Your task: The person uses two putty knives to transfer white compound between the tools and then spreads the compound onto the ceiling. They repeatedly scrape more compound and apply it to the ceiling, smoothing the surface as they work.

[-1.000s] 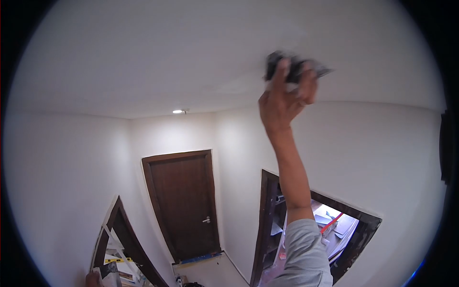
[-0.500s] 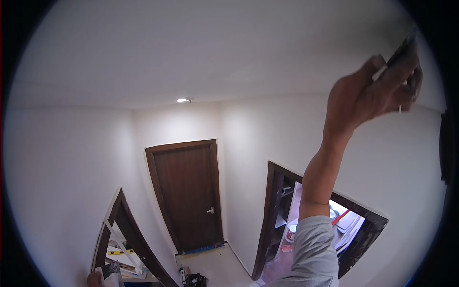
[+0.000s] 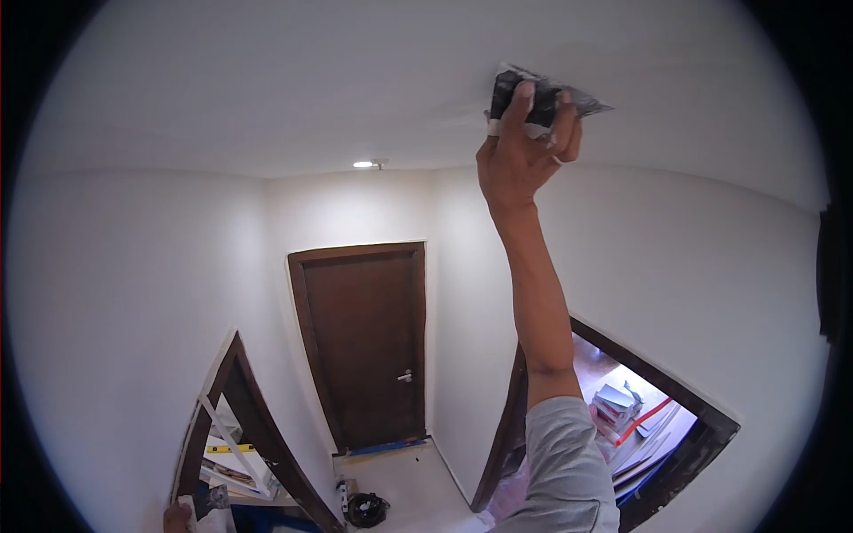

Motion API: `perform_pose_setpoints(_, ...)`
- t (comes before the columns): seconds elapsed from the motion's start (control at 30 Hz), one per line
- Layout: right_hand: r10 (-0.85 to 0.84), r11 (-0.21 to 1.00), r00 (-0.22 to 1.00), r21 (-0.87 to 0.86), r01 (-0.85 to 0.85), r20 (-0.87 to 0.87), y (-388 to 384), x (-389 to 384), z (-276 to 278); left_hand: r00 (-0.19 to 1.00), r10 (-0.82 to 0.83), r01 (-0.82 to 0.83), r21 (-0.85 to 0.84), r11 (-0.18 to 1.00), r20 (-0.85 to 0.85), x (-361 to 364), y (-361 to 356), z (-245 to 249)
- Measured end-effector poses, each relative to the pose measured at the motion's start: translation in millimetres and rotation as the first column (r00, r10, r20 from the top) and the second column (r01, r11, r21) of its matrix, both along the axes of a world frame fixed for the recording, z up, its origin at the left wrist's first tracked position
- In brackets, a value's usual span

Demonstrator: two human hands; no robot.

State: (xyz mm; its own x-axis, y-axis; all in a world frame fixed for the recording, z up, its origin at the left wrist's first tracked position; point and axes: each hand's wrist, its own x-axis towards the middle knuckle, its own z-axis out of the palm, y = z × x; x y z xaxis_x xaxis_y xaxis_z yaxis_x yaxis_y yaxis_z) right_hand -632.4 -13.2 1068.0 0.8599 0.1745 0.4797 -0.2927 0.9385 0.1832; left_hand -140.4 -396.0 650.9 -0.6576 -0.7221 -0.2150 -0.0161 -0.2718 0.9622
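Note:
My right hand [image 3: 520, 155] is raised overhead, arm stretched up in a grey sleeve. It is shut on a dark wide-bladed putty knife [image 3: 544, 96], whose blade lies flat against the white ceiling [image 3: 293, 80]. A faint smoothed patch shows on the ceiling beside the blade. Only a sliver of my left hand [image 3: 176, 518] shows at the bottom left edge. A small dark and white tool [image 3: 211, 500] sticks out of it.
A closed dark brown door [image 3: 369, 342] faces me at the end of a narrow white hallway. An open doorway at the right [image 3: 640, 417] shows stacked boards and boxes. Another doorway at the left [image 3: 233, 417] shows shelves. A ceiling spotlight [image 3: 362, 164] is lit. A black bag [image 3: 364, 509] lies on the floor.
My right hand swept the putty knife far to the right along the ceiling, then came back left to about where it started. The view has shifted slightly left.

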Motion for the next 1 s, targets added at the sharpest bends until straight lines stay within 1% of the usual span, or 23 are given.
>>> perform_pose_setpoints(0.1,0.025,1.000,0.999,0.015,-0.026,0.045,-22.1,-36.1,-3.3,0.999,-0.016,0.015,-0.016,1.000,-0.036,1.2,-1.0,-3.0)
perform_pose_setpoints(0.2,0.020,1.000,0.995,0.011,-0.021,0.095,-40.2,-78.3,-4.8,0.996,0.024,-0.024,0.002,1.000,-0.088,-5.1,12.1,5.3)
perform_pose_setpoints(0.3,0.018,0.998,0.992,0.053,-0.025,0.125,-55.3,-107.8,-10.8,0.998,0.011,-0.010,0.021,1.000,-0.065,-3.1,7.6,0.4)
perform_pose_setpoints(0.33,0.007,0.997,0.991,0.075,-0.017,0.133,-58.2,-113.9,-14.2,0.999,0.042,-0.043,-0.009,0.999,-0.029,-2.8,11.8,3.5)
perform_pose_setpoints(0.4,0.015,0.995,0.988,0.091,-0.030,0.156,-62.7,-130.1,-15.2,0.993,0.105,-0.102,-0.075,0.992,0.044,-6.8,29.8,21.3)
perform_pose_setpoints(0.47,0.043,0.995,0.980,0.082,-0.060,0.193,-66.4,-145.0,-17.5,0.988,0.139,-0.134,-0.080,0.988,0.062,-11.0,44.8,38.2)
perform_pose_setpoints(0.5,0.039,0.994,0.971,0.089,-0.062,0.237,-67.2,-149.5,-21.5,0.986,0.150,-0.143,-0.082,0.986,0.073,-12.3,48.0,42.5)
perform_pose_setpoints(0.57,0.022,0.993,0.946,0.106,-0.059,0.323,-68.2,-152.3,-34.9,0.990,0.114,-0.099,-0.173,0.980,0.082,-11.2,44.9,38.1)
perform_pose_setpoints(0.6,0.004,0.990,0.908,0.125,-0.063,0.420,-66.4,-147.0,-42.8,0.992,0.097,-0.076,-0.217,0.973,0.086,-9.6,41.7,33.8)
perform_pose_setpoints(0.67,-0.036,0.984,0.799,0.160,-0.076,0.600,-62.8,-133.4,-68.0,1.000,0.012,-0.009,-0.107,0.994,0.028,-4.6,19.6,13.4)
perform_pose_setpoints(0.7,0.054,0.969,0.749,0.148,-0.200,0.660,-60.3,-118.8,-80.0,1.000,-0.028,0.027,-0.054,0.998,-0.005,-4.5,15.8,11.0)
perform_pose_setpoints(0.8,0.206,0.918,0.787,0.164,-0.361,0.581,-26.5,-66.2,-105.1,0.985,0.064,-0.031,-0.198,0.980,0.159,-4.4,21.3,20.2)
perform_pose_setpoints(0.83,0.244,0.924,0.818,0.132,-0.359,0.521,-11.8,-52.4,-108.1,0.991,0.063,-0.044,-0.154,0.987,0.120,-4.9,17.1,17.2)
perform_pose_setpoints(0.9,0.257,0.949,0.900,0.082,-0.303,0.352,30.2,-2.3,-98.4,0.997,0.057,-0.054,-0.063,0.997,0.043,-6.2,2.6,-0.5)
perform_pose_setpoints(0.93,0.262,0.956,0.929,0.064,-0.287,0.260,53.1,22.0,-87.8,0.999,0.044,-0.043,-0.058,0.997,0.020,-6.6,-0.5,-3.5)
perform_pose_setpoints(0.97,0.255,0.960,0.942,0.060,-0.274,0.217,77.0,55.8,-77.7,0.999,0.034,-0.034,-0.053,0.998,-0.002,-6.2,-2.6,-5.4)
perform_pose_setpoints(1.0,0.184,0.982,0.955,-0.003,-0.188,0.232,99.1,89.3,-71.4,0.999,0.027,-0.028,-0.047,0.999,-0.023,-4.3,-5.3,-7.5)
